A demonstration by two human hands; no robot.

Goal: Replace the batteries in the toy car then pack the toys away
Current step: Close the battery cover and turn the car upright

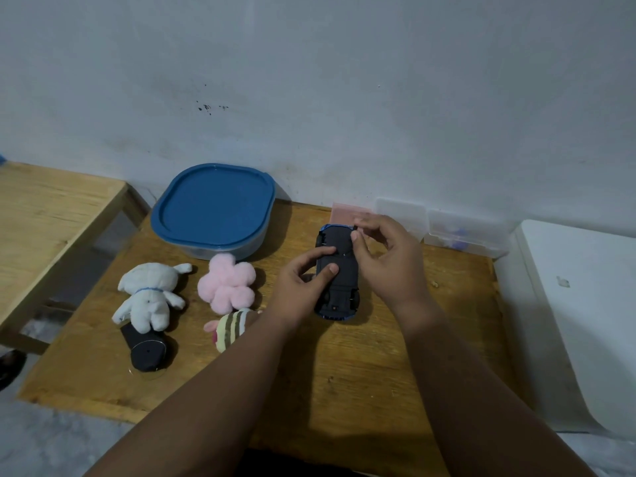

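Treat the toy car [341, 275], belly-up just right of the blue-lidded box [213, 208], as light, stiff, slick plastic, best gripped by its flanks: left hand [299, 287] curled round one, right hand [385, 256] pinching its far edge.

I look onto a pale blue-grey painted wall [344, 80] that fills the upper half, scuffed near its foot and marked by a few small dark specks [206, 107]. Against it stands a brown plywood-topped table [344, 373], with a lighter, plain-framed wooden table [51, 208] just beside it on the left. Rough grey concrete floor [51, 442] shows below. A smooth white cabinet [585, 304] stands at the right. The light is dim and even.
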